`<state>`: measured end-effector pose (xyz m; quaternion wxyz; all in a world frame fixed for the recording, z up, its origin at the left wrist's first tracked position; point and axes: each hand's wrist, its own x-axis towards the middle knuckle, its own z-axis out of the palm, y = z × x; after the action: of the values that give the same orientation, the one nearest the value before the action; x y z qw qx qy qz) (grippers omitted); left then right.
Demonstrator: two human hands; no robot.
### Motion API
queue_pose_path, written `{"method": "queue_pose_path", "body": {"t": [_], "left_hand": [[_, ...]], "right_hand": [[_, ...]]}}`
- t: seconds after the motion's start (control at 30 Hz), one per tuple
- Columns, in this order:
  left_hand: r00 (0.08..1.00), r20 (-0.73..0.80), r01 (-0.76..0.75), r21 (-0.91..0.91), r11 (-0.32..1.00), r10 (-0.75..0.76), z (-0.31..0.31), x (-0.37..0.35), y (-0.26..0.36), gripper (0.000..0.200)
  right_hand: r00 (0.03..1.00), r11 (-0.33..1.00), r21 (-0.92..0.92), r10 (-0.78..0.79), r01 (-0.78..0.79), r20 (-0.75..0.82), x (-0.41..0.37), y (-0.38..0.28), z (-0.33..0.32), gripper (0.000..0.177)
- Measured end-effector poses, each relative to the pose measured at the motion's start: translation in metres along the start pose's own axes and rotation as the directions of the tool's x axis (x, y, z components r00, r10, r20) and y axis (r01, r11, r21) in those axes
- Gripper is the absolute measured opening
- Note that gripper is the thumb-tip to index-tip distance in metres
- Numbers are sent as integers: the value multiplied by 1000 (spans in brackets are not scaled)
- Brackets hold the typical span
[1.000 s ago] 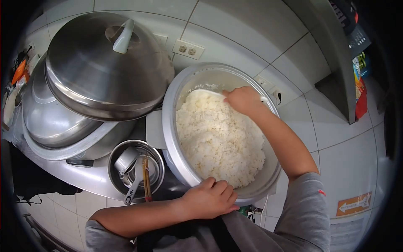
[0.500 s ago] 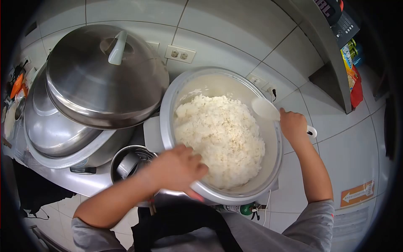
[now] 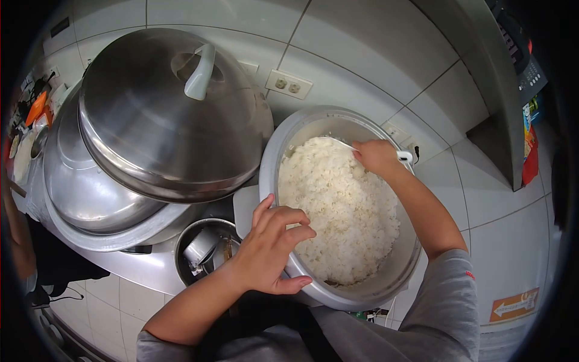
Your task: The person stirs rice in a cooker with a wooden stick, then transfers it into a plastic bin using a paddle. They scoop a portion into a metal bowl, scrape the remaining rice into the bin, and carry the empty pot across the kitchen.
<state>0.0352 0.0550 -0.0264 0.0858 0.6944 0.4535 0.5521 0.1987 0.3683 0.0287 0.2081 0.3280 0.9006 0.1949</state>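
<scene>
A large round pot (image 3: 272, 151) holds a mound of white cooked rice (image 3: 341, 217). My right hand (image 3: 378, 157) is closed round the white rice paddle (image 3: 404, 157), over the far side of the pot. The handle's end sticks out beyond the hand, and the blade lies against the far edge of the rice, mostly hidden. My left hand (image 3: 271, 248) is at the near left rim, fingers bent and spread apart, thumb along the rim, holding nothing.
A big domed steel lid (image 3: 163, 120) with a pale handle leans on another covered pot (image 3: 99, 193) at left. Between the pots stands a small steel pot (image 3: 184, 241) with utensils in it. A wall socket (image 3: 289, 84) is behind. At far left, part of another person's arm (image 3: 19, 235) shows.
My right hand has carried the paddle left from the right rim, its blade now at the rice. My left hand has opened its fingers at the rim. The view has shifted.
</scene>
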Motion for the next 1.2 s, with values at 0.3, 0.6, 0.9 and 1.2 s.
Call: {"method": "queue_pose_path", "body": {"t": [0.3, 0.6, 0.9, 1.2], "left_hand": [[999, 34, -25, -18, 1000, 26, -7, 2, -3, 56], [993, 91, -96, 216, 972, 78, -24, 7, -22, 67], [993, 93, -83, 187, 979, 67, -18, 13, -21, 54], [993, 89, -98, 184, 978, 83, -14, 10, -24, 50]], "right_hand": [[945, 946, -64, -321, 318, -54, -58, -60, -35, 24], [988, 991, -41, 126, -130, -92, -158, 30, -42, 20], [889, 919, 210, 231, -333, 395, -93, 34, 31, 34], [969, 820, 543, 53, -181, 242, -53, -72, 32, 22]]}}
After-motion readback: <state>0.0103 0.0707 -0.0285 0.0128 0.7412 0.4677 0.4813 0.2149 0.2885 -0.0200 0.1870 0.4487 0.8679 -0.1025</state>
